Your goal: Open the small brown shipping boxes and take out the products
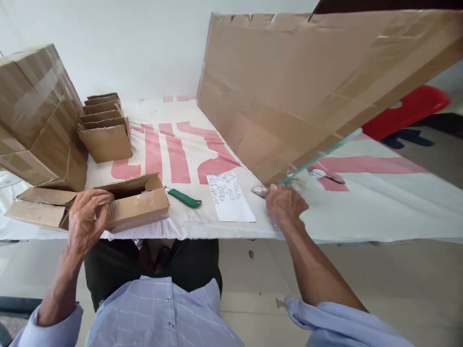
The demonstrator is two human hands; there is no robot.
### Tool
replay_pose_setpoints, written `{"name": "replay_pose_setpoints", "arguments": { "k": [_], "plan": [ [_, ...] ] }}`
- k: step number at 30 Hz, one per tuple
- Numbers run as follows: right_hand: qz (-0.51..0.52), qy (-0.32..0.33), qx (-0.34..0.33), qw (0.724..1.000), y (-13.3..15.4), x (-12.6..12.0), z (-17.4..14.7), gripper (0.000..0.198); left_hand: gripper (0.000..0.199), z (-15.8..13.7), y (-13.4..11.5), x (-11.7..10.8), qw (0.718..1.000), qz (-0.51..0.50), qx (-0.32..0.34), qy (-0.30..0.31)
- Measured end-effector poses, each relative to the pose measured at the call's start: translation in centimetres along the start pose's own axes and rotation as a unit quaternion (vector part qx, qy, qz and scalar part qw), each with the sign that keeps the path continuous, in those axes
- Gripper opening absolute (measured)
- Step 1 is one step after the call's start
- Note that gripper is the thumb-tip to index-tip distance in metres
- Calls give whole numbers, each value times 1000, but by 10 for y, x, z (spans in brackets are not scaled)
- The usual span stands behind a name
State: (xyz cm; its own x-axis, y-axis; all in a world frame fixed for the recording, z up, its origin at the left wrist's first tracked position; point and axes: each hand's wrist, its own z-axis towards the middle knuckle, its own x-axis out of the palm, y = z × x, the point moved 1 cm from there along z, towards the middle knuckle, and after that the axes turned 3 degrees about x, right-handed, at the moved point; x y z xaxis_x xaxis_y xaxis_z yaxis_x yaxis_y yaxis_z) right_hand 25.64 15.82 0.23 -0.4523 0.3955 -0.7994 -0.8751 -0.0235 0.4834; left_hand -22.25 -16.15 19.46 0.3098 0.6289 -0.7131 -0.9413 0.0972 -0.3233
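Observation:
My left hand (88, 217) is curled over the near side of a long, narrow cardboard box (139, 209) with its top open. A small ribbed patch shows beside its fingertips; I cannot tell what it is. My right hand (287, 205) is closed at the lower corner of a large upright cardboard sheet or box (289, 91). Clear, crinkled plastic pokes out around that fist, but what the fingers hold is hidden. Between my hands lie a green utility knife (184, 198) and a white paper (231, 198) with small box-like sketches.
Several small open cartons (106, 140) stand in a row at the back left, beside a large taped carton (39, 115). A pair of scissors or similar tool (325, 176) lies right of my right hand. Beyond the table's right side is a red chair (408, 111). A white cloth (379, 207) covers the table.

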Motion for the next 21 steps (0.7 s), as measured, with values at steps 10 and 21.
{"name": "replay_pose_setpoints", "arguments": {
  "k": [10, 21],
  "plan": [
    [246, 151, -280, 916, 195, -42, -35, 32, 52, -16, 63, 12, 981, -100, -126, 108],
    [237, 397, -431, 775, 325, -34, -92, 18, 42, -28, 66, 20, 969, -160, -157, 108]
  ]
}}
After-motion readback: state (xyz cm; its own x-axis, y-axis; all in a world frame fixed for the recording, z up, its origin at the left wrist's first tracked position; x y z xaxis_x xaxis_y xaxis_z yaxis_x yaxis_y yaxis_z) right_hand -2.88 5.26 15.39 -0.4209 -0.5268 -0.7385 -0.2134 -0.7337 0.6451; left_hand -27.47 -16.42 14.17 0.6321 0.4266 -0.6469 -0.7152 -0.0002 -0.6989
